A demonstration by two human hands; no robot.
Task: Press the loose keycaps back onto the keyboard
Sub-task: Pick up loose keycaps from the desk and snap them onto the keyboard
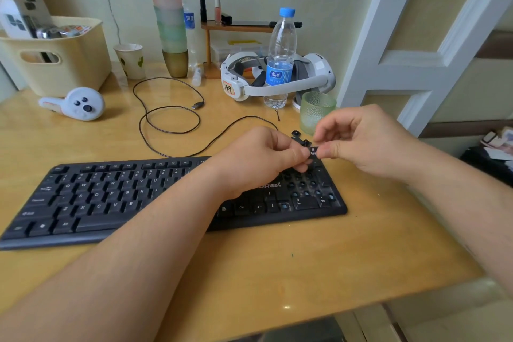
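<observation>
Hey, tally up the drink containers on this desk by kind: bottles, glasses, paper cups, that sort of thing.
Water bottle: 1
Green glass: 1
Paper cup: 1
Stack of plastic cups: 1 stack; the separate cups blur together, so I cannot count them
Total: 4, taking the stack as one

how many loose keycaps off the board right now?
3 visible: black 9/PgUp keycap pinched between both hands, two black keycaps on the wooden desk behind it. Hands may hide more.
</observation>
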